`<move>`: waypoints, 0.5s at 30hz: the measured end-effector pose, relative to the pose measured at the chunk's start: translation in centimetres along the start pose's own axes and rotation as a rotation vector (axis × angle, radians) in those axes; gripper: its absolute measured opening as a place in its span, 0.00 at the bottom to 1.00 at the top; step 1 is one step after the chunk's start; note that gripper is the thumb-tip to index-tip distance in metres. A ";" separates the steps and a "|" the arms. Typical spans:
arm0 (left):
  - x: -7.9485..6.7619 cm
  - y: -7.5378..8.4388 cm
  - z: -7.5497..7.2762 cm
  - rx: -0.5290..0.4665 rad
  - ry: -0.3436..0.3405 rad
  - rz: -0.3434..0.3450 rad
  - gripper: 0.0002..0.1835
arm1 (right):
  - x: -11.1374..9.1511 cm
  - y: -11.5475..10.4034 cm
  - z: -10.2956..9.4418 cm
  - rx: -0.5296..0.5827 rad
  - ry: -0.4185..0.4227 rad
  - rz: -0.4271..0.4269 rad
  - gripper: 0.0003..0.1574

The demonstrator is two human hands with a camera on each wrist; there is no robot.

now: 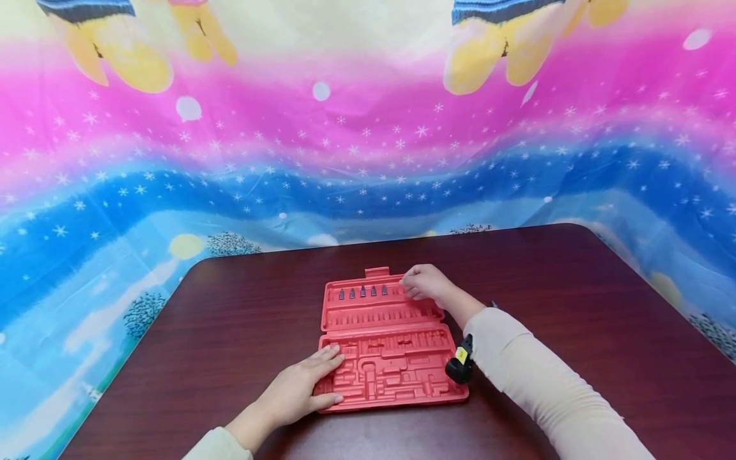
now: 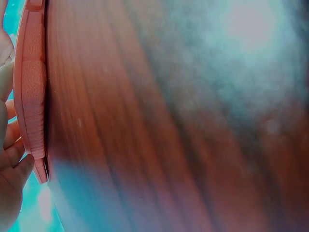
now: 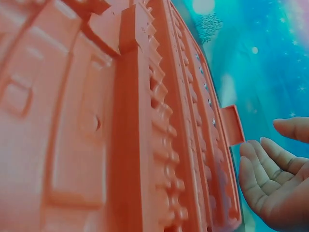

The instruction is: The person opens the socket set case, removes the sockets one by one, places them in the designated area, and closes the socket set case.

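Observation:
A red moulded plastic tool case lies open on the table, its lid folded back on the far side. Several dark pointed screwdriver bits stand in a row in the lid's far slots. Near the right end of that row is my right hand, fingers bent toward the slots; in the right wrist view its thumb is apart from the fingers and nothing shows between them. My left hand rests spread on the case's left edge, thumb near the front corner. Many tool-shaped recesses in the near half hold nothing.
A dark reddish-brown wooden table with rounded corners carries the case. A latch tab sticks out from the lid's far edge. Behind hangs a colourful printed cloth. A black wrist camera overlaps the case's right side.

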State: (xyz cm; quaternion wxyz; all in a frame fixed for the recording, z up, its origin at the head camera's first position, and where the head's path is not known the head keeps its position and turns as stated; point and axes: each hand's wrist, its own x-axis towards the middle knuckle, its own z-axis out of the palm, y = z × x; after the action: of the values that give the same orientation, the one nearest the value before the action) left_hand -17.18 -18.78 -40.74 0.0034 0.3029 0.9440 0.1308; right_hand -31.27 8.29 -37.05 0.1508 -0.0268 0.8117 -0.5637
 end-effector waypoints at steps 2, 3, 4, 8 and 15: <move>0.0 0.0 0.0 -0.001 -0.002 -0.001 0.35 | 0.5 0.0 0.4 0.011 0.000 0.007 0.12; 0.0 0.0 0.0 -0.002 -0.003 -0.002 0.35 | 0.7 0.0 0.6 0.017 0.002 0.011 0.12; 0.0 0.0 0.0 -0.003 -0.003 -0.003 0.35 | 1.0 0.0 0.8 0.023 0.003 0.014 0.12; 0.0 0.1 -0.1 -0.005 -0.007 -0.006 0.35 | 1.9 0.1 1.4 0.051 -0.002 0.017 0.12; 0.0 0.0 0.0 -0.010 -0.008 -0.012 0.35 | 3.4 0.1 2.3 0.075 0.007 0.031 0.12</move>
State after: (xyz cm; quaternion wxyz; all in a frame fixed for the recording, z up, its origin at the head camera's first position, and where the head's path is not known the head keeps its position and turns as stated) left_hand -17.19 -18.76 -40.71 0.0096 0.2978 0.9451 0.1341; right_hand -33.81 5.51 -38.64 0.1577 -0.0066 0.7908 -0.5914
